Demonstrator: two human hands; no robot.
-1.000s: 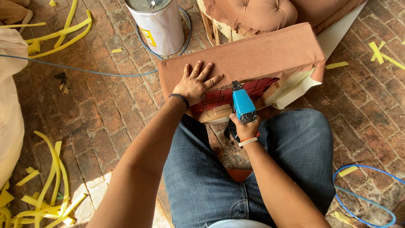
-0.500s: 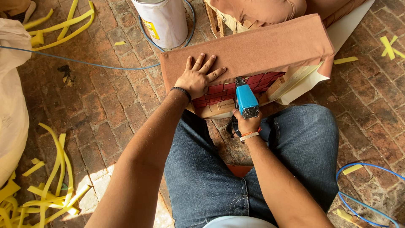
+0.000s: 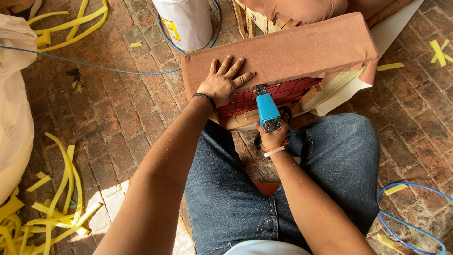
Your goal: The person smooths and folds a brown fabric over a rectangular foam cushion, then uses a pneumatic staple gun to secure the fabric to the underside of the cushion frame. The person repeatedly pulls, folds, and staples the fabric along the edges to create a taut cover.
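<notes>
Left hand (image 3: 222,82) spreads flat, pinning the brown fabric-covered cushion panel (image 3: 292,49) taut, while the right hand (image 3: 271,137) grips the blue staple gun (image 3: 267,110) at its edge.

The cushion panel (image 3: 292,47) in the upper middle of the frame is covered in matt, finely napped terracotta cloth, pulled smooth; under its edge show red woven webbing (image 3: 283,89) and pale raw wood (image 3: 245,119). The stapler (image 3: 267,109) just below has a glossy blue casing with dull grey metal at its rear. The jeans (image 3: 339,165) are faded blue denim. The floor (image 3: 118,108) is rough, worn brick. Soft yellow foam strips (image 3: 61,189) lie lower left, and a smooth white plastic bucket (image 3: 186,21) stands at the top.
</notes>
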